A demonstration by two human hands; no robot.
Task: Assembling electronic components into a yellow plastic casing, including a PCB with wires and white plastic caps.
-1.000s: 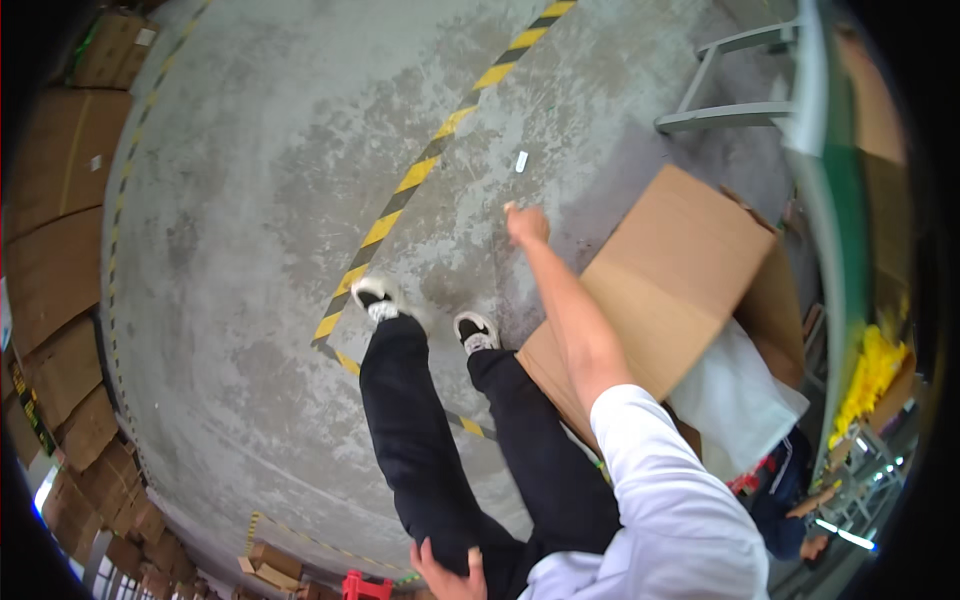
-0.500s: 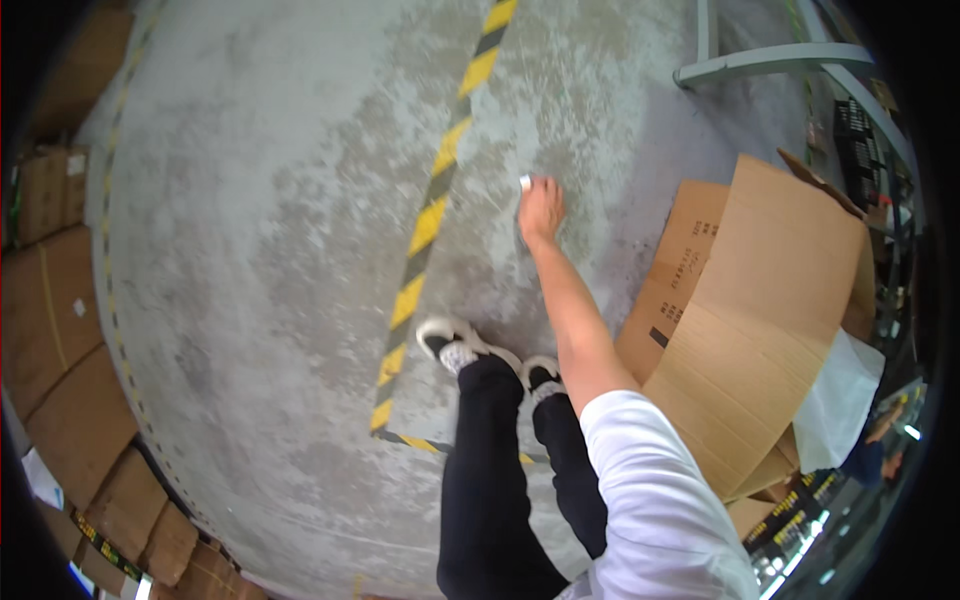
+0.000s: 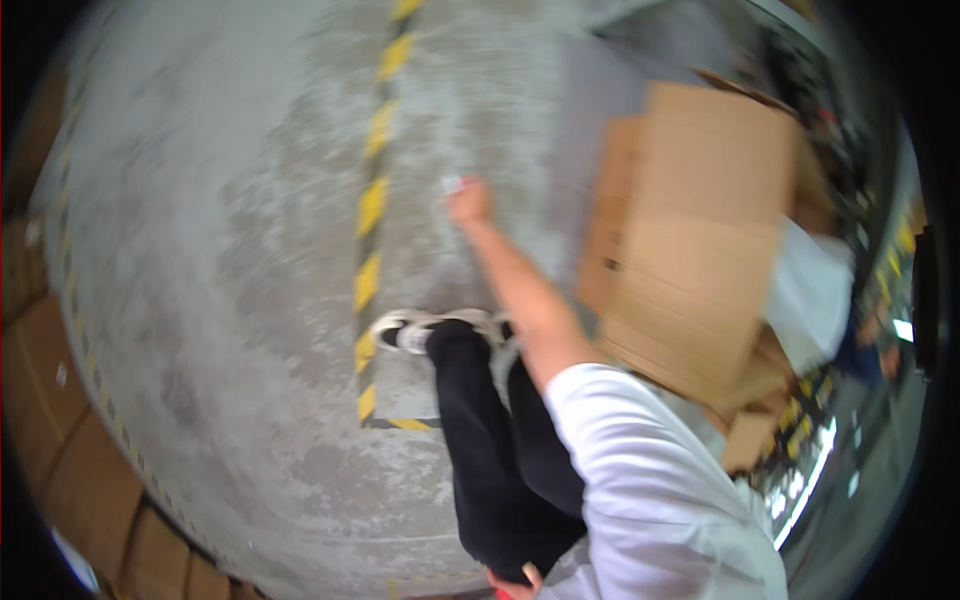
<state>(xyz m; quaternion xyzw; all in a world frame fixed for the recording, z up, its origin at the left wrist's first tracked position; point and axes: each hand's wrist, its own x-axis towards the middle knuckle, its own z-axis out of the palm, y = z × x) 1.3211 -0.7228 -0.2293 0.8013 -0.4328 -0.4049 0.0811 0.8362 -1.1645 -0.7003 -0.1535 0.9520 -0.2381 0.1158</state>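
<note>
My right hand [image 3: 471, 201] is stretched out over the floor, closed on a small white object [image 3: 453, 184]. What the object is, I cannot make out. Its white-sleeved arm reaches in from the lower right. At the bottom edge, by my black trousers, part of my left hand [image 3: 526, 578] shows, its fingers bent against something red [image 3: 504, 594]. Most of that hand and of the red thing is cut off by the frame.
A large open cardboard box [image 3: 700, 230] with a white plastic liner [image 3: 808, 290] stands at my right. Yellow-black tape [image 3: 369, 205] marks the concrete floor [image 3: 250, 250]. Stacked brown cartons [image 3: 85, 480] line the left. A person [image 3: 872, 340] is partly visible at far right.
The view has swung, so the box and tape sit further left. My feet have turned and stepped toward the tape. My right hand still holds the white object; my left hand has come into view.
</note>
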